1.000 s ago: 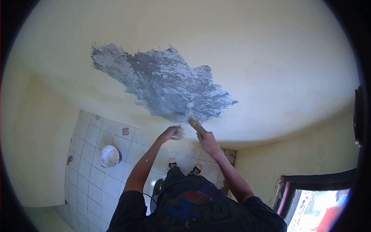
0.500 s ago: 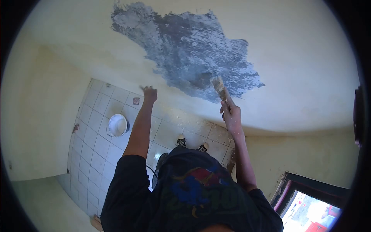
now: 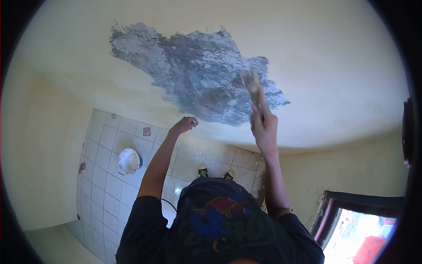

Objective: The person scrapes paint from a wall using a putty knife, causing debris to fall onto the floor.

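A flat paintbrush [image 3: 251, 83] with pale, smeared bristles is gripped by its handle in my right hand [image 3: 265, 132]. Its bristles point up and overlap the right part of a grey, streaky patch [image 3: 198, 70] on the cream wall [image 3: 316, 79]. White specks dot my right wrist. Just below the patch's lower edge, my left hand [image 3: 184, 125] hovers by the wall, fingers loosely curled with a gap to the thumb and nothing visible in them.
On the white tiled floor [image 3: 110, 185] at left stands a white bucket [image 3: 129, 161] with whitish contents. Flakes litter the floor along the wall base, near my shoes [image 3: 202, 170]. A dark-framed opening [image 3: 351, 203] lies at lower right.
My view has shifted, so the patch sits lower and further left. The brush has moved up over the patch relative to the wall. My left hand has moved right, toward the patch's lower edge.
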`<state>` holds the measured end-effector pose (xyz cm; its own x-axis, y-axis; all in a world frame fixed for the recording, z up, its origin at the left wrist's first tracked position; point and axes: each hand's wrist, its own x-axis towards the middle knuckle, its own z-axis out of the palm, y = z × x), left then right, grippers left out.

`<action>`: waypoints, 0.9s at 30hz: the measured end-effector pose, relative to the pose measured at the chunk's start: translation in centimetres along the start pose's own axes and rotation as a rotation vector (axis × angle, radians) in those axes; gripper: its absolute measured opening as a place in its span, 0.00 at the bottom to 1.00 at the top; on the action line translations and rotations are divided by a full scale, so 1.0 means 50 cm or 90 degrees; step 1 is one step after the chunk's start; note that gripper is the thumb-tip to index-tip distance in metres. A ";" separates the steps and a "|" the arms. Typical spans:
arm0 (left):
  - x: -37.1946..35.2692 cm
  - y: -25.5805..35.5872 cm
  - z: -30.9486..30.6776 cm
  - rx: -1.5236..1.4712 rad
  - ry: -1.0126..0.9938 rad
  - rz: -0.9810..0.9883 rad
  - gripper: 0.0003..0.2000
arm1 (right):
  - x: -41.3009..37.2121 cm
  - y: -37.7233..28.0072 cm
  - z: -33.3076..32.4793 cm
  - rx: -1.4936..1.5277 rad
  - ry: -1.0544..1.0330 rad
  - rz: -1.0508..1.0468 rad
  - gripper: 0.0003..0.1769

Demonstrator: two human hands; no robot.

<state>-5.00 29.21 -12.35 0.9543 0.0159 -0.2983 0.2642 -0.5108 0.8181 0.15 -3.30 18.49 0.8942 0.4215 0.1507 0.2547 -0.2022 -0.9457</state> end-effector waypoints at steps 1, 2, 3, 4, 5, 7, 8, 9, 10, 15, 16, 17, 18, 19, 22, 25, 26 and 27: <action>0.000 0.008 0.008 0.000 -0.008 0.001 0.11 | 0.021 -0.018 0.018 -0.046 0.021 -0.029 0.31; 0.003 0.016 0.012 0.045 -0.010 0.035 0.10 | 0.033 -0.035 0.037 -0.093 0.039 -0.061 0.32; 0.007 0.031 0.010 0.092 -0.010 0.070 0.10 | 0.034 -0.049 0.052 -0.095 0.045 -0.089 0.33; 0.005 0.058 0.011 0.093 -0.010 0.073 0.10 | 0.029 -0.057 0.051 -0.096 0.048 -0.090 0.33; 0.000 0.086 0.019 0.126 0.042 0.129 0.11 | 0.014 -0.064 0.050 -0.093 0.067 -0.081 0.33; -0.037 0.202 0.018 0.147 0.119 0.207 0.10 | -0.008 -0.049 0.040 -0.115 0.123 -0.067 0.34; -0.054 0.269 0.004 0.145 0.123 0.210 0.10 | 0.003 -0.047 0.032 -0.117 0.122 -0.071 0.34; -0.070 0.329 -0.005 0.120 0.155 0.256 0.09 | 0.013 -0.045 0.024 -0.127 0.116 -0.060 0.34; -0.095 0.384 -0.004 0.091 0.181 0.297 0.09 | 0.012 -0.042 0.019 -0.138 0.109 -0.038 0.34; -0.151 0.610 -0.029 -0.131 0.203 0.384 0.11 | 0.006 -0.080 0.033 -0.030 0.091 -0.027 0.34; -0.151 0.628 -0.026 -0.252 0.180 0.371 0.13 | 0.001 -0.083 0.021 -0.035 0.073 -0.001 0.34; -0.138 0.635 -0.024 -0.252 0.182 0.372 0.13 | -0.001 -0.085 0.013 -0.040 0.055 0.024 0.34; -0.121 0.641 -0.024 -0.376 0.120 0.338 0.18 | 0.002 -0.089 0.020 -0.041 0.056 0.026 0.34; -0.106 0.645 -0.024 -0.499 0.055 0.299 0.22 | 0.008 -0.094 0.035 -0.071 0.071 -0.009 0.34; -0.077 0.680 -0.054 -0.692 -0.060 0.289 0.28 | 0.010 -0.091 0.032 -0.112 0.082 -0.069 0.35; -0.086 0.725 -0.042 -0.713 -0.103 0.281 0.28 | -0.001 -0.100 0.016 -0.102 0.078 -0.001 0.34; -0.090 0.738 -0.040 -0.694 -0.090 0.241 0.27 | 0.006 -0.098 0.021 -0.109 0.096 -0.035 0.32; -0.087 0.751 -0.051 -0.692 -0.091 0.244 0.27 | 0.011 -0.097 0.026 -0.118 0.114 -0.066 0.31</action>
<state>1.13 12.14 20.93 0.9917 -0.1121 0.0636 0.0083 0.5475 0.8368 -1.07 -0.96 22.77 0.9065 0.2892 0.3077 0.3963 -0.3310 -0.8564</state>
